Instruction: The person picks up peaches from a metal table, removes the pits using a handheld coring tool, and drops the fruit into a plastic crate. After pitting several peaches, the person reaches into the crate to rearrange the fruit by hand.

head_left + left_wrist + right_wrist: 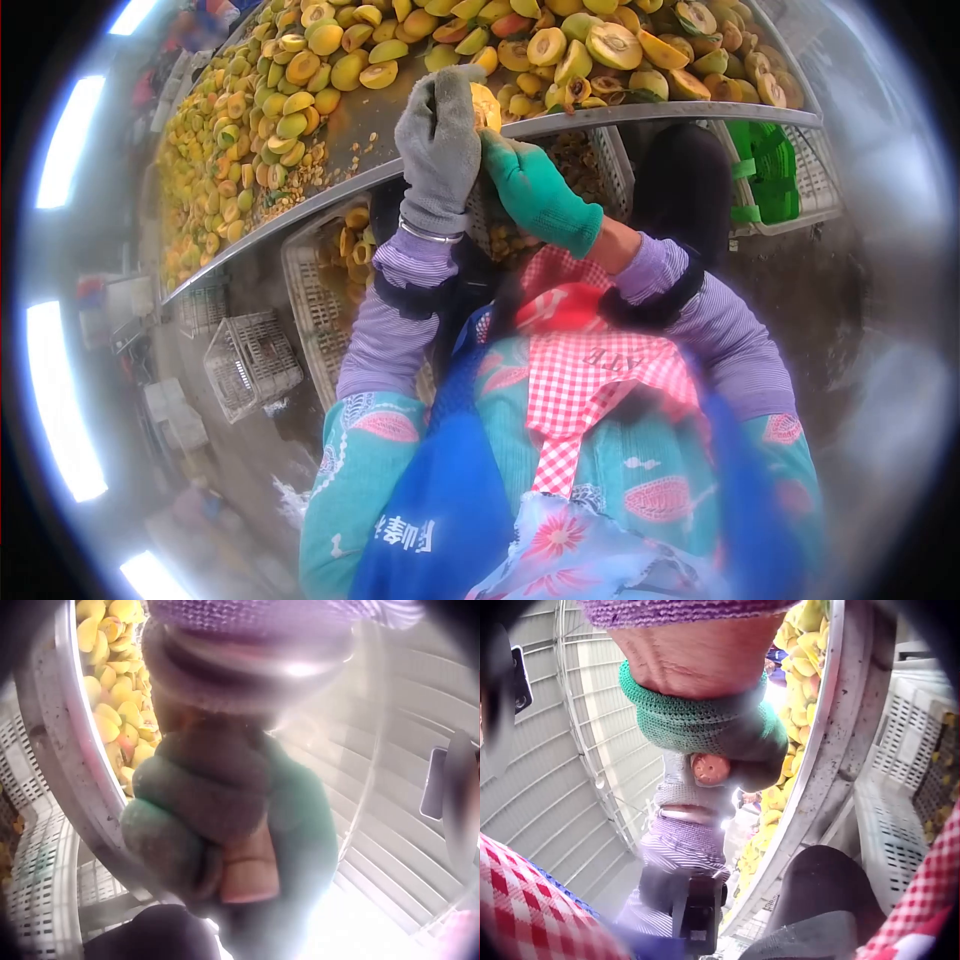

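In the head view my left hand (440, 150), in a grey glove, holds a yellow peach-like fruit (486, 108) at the metal table's edge. My right hand (543, 197), in a green knitted glove, is close against it, its fingertips at the fruit. The right hand grips a tool by a round reddish handle (710, 769), whose end sticks out of the fist. In the left wrist view the same handle (250, 870) shows below the dark, curled grey fingers. The tool's working end is hidden between the hands.
Halved yellow fruits (380, 50), some with pits, are heaped on the metal-rimmed table (345, 190). Below its edge stand white plastic crates (310, 300) with fruit pieces. Another crate (253, 362) is on the floor at left; a green basket (770, 170) sits at right.
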### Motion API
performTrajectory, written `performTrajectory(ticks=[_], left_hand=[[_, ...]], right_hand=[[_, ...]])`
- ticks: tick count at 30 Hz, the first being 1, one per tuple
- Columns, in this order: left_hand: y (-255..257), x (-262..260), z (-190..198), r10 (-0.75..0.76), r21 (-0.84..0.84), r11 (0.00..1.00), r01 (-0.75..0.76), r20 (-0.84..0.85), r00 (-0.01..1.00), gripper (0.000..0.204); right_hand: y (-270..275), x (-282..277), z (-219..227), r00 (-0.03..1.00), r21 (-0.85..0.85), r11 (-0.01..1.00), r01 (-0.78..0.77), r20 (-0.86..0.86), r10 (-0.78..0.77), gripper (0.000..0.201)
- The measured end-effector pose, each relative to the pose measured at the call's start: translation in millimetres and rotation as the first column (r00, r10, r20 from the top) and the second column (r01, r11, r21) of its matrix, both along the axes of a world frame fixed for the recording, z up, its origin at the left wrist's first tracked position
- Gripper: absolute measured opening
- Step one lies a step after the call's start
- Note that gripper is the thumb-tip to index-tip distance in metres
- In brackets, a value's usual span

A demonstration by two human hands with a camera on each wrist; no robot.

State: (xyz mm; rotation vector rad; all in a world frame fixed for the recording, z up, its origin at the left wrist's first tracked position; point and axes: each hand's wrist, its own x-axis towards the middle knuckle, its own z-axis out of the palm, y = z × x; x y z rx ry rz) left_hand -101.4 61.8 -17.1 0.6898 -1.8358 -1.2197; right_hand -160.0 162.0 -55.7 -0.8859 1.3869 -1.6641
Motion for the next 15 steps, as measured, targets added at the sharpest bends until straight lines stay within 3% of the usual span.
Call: performTrajectory(ticks=[1, 2, 4, 5, 6, 7, 8, 10, 11, 14, 15], left_hand=[[2.2, -0.3, 2.7, 0.011, -0.06, 0.998, -0.01, 0.006, 1.0, 0.038], [-0.4, 1.0, 7.7, -0.102, 0.003, 0.995, 0.102, 0.012, 0.995, 0.037], [-8.4, 5.4, 17.2, -0.315, 0.131, 0.941, 0.313, -0.007, 0.949, 0.037], [-9.2, 4.2, 17.0, -0.307, 0.218, 0.928, 0.302, -0.012, 0.952, 0.036], [-10.0, 2.7, 16.2, -0.303, 0.302, 0.907, 0.293, -0.013, 0.953, 0.035], [-9.7, 1.0, 14.7, -0.3, 0.386, 0.879, 0.281, -0.011, 0.954, 0.035], [-6.5, -3.0, 12.2, -0.257, 0.332, 0.909, 0.251, -0.028, 0.966, 0.034], [0.9, -11.4, 7.7, -0.168, 0.225, 0.958, 0.18, -0.073, 0.983, 0.034], [-4.8, -10.0, 10.2, -0.258, 0.135, 0.958, 0.253, 0.014, 0.966, 0.035], [-26.0, -10.7, 26.6, -0.617, 0.302, 0.764, 0.57, 0.081, 0.783, 0.035], [-27.3, -10.7, 37.4, -0.69, 0.422, 0.672, 0.609, 0.058, 0.721, 0.039]], right_hand=[[-4.4, -2.0, -10.2, 0.999, -0.06, 0.998, 0.02, -0.035, -0.022, 0.049], [-6.4, -3.9, -16.6, 0.996, -0.122, 0.992, 0.039, -0.071, -0.048, 0.048], [5.8, -4.9, -9.5, 0.998, 0.01, 0.998, -0.058, 0.016, 0.058, 0.049], [10.7, -5.2, -3.1, 0.992, 0.07, 0.991, -0.114, 0.062, 0.11, 0.049], [14.3, -5.0, 8.0, 0.938, 0.073, 0.973, -0.218, 0.291, 0.188, 0.049], [19.0, -5.5, 20.7, 0.826, 0.054, 0.947, -0.318, 0.505, 0.248, 0.05], [21.3, -6.4, 26.9, 0.665, 0.014, 0.912, -0.41, 0.689, 0.288, 0.05], [20.2, -9.3, 18.1, 0.347, -0.307, 0.849, -0.43, 0.812, 0.47, 0.049], [19.5, -10.8, 14.0, 0.175, -0.458, 0.797, -0.395, 0.814, 0.554, 0.049], [22.7, -8.9, 10.0, -0.169, -0.712, 0.657, -0.249, 0.7, 0.694, 0.046], [25.3, -5.6, 15.9, -0.18, -0.738, 0.639, -0.217, 0.674, 0.716, 0.04]])
